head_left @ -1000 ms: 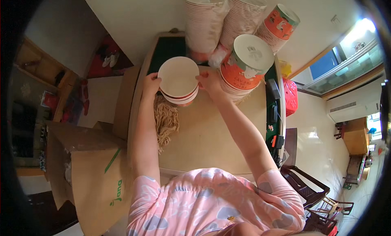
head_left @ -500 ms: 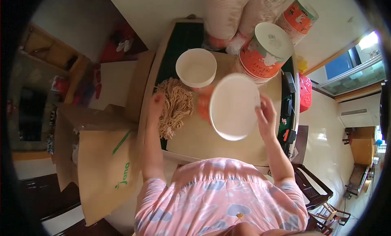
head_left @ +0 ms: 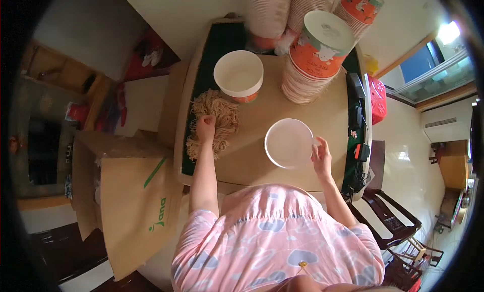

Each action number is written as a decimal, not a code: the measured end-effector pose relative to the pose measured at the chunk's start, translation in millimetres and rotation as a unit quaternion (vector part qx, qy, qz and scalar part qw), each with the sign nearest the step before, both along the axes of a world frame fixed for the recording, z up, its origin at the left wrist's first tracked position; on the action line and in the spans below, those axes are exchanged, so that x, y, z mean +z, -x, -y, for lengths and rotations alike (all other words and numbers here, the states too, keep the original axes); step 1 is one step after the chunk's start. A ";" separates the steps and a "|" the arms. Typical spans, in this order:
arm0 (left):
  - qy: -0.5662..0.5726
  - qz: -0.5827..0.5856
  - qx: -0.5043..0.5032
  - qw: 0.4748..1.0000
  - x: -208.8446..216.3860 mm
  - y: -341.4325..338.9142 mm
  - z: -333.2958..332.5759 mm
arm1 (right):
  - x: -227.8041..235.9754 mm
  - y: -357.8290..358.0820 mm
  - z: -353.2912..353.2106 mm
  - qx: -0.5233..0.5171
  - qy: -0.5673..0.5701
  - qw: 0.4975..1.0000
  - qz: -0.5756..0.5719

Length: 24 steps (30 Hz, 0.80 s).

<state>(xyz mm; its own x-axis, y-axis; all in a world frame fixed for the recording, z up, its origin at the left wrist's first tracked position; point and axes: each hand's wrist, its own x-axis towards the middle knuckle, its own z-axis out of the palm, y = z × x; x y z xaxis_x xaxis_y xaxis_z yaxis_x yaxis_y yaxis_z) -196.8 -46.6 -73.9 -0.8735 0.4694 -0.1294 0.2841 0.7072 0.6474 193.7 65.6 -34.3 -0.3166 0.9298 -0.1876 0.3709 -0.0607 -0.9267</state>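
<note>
On the left of the table lies a tangled bundle of beige cord strands (head_left: 222, 113). My left hand (head_left: 205, 128) is over it, fingers pinched together on some strands. A white paper tub (head_left: 287, 143) stands with its mouth up near the front middle of the table. My right hand (head_left: 321, 156) is at its right rim, fingers loosely apart; whether a fingertip still touches the rim is hard to see. Behind the cord bundle is another open paper tub (head_left: 238, 73), white inside with an orange printed outside.
A tall stack of upturned orange-printed tubs (head_left: 320, 55) stands at the back right, with bagged stacks of tubs (head_left: 267, 15) behind. Black power adapters and cables (head_left: 357, 123) line the table's right edge. A cardboard box (head_left: 136, 206) is at the left; a dark chair (head_left: 388, 219) stands right.
The right-hand tub has come down from a tilted, raised hold onto the table, and my right hand's grip has loosened. My left hand has moved right onto the cord strands.
</note>
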 end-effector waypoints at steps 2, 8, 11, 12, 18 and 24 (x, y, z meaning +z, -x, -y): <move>-0.043 -0.023 0.016 0.999 -25.0 23.6 0.8 | 12.4 -0.8 -1.7 -0.019 0.028 0.995 -0.093; -0.115 0.052 0.072 0.989 -55.7 52.6 1.0 | 70.8 -7.7 -4.5 -0.034 0.290 0.818 -0.496; -0.163 0.146 0.104 0.970 -46.5 48.1 1.5 | 74.6 -10.9 -1.6 -0.025 0.299 0.797 -0.525; -0.163 0.147 0.101 0.970 -44.1 48.2 2.3 | 74.3 -10.7 -0.8 -0.016 0.300 0.790 -0.535; -0.215 0.210 0.113 0.947 -47.1 54.1 7.6 | 73.8 -9.2 2.6 0.011 0.283 0.798 -0.532; -0.208 0.147 0.061 0.965 -54.2 60.3 15.9 | 75.1 -2.7 14.3 0.101 0.126 0.894 -0.417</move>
<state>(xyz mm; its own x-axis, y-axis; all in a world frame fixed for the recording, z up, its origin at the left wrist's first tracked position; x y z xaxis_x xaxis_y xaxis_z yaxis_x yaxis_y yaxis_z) -257.0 -62.5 -128.1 -0.8796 0.4301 -0.2032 -0.0246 0.3856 0.9223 196.4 51.3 40.7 -0.6012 0.7991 -0.0036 -0.4162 -0.3169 -0.8523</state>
